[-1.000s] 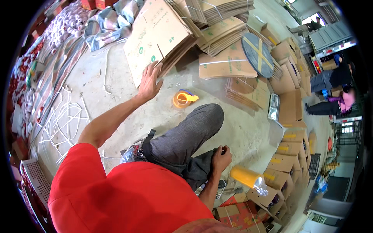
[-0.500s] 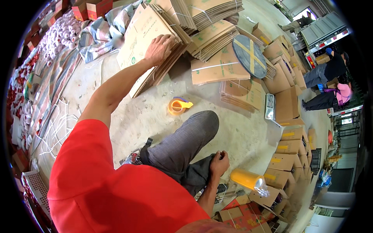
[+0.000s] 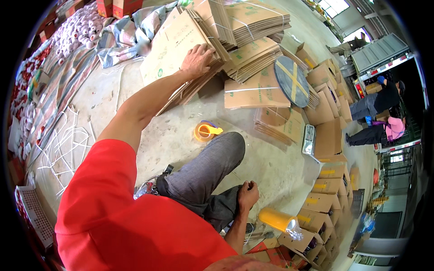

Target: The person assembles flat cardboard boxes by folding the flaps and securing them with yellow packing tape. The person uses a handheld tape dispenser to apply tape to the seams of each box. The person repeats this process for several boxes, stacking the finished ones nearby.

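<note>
Brown flattened cartons [image 3: 174, 47] stand tilted in a stack on the floor [image 3: 168, 141], the left hand [image 3: 197, 61] on their edge, fingers bent; I cannot tell whether they grip. The right hand [image 3: 248, 196]'s fingers curl in; whether around anything is hidden. Nearby: one tape dispenser [image 3: 208, 131], one yellow roll [image 3: 275, 220]. Open boxes [image 3: 318, 203] rightward, some showing dark purple contents [image 3: 311, 244]; leftward, one white crate [image 3: 34, 217].

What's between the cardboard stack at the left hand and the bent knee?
An orange tape dispenser, on the floor between the cardboard stack at the left hand and the bent knee; it shows in the head view.
</note>
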The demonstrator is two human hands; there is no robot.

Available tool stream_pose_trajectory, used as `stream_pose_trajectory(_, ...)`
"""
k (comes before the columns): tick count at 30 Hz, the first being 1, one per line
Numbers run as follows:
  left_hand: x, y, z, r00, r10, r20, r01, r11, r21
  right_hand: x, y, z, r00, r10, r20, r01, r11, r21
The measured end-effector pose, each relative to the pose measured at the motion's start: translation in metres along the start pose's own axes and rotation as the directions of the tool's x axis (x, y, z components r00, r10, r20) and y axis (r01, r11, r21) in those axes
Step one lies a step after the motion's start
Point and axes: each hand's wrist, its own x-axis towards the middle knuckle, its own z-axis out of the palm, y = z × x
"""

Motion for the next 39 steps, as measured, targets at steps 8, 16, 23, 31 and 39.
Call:
stream_pose_trajectory(8,-0.024,0.0,-0.022,0.999,0.01,-0.043,-0.015,0.994,-0.107,-0.014,0.009,-0.016,0.996,0.016,-0.083,-0.013,0.999,0.039)
stream_pose_trajectory(16,-0.158,-0.138,-0.03,0.918,-0.283,-0.276,0.282,0.958,-0.045,-0.011,0.006,-0.007,0.995,-0.068,-0.078,0.073,0.995,0.065)
stream_pose_trajectory(23,-0.156,-0.076,-0.139,0.897,-0.35,-0.272,0.279,0.922,-0.267,-0.008,0.004,-0.008,0.997,-0.063,-0.055,0.064,0.998,0.023)
stream_pose_trajectory(31,-0.088,0.109,-0.284,0.799,0.244,-0.55,-0.453,0.845,-0.283,0.025,0.003,0.003,0.957,-0.288,-0.029,0.289,0.945,0.151)
stream_pose_trajectory(39,-0.014,0.283,-0.337,0.653,0.527,-0.544,-0.754,0.379,-0.537,0.032,-0.103,-0.12,0.611,-0.52,-0.596,0.609,0.791,-0.066)
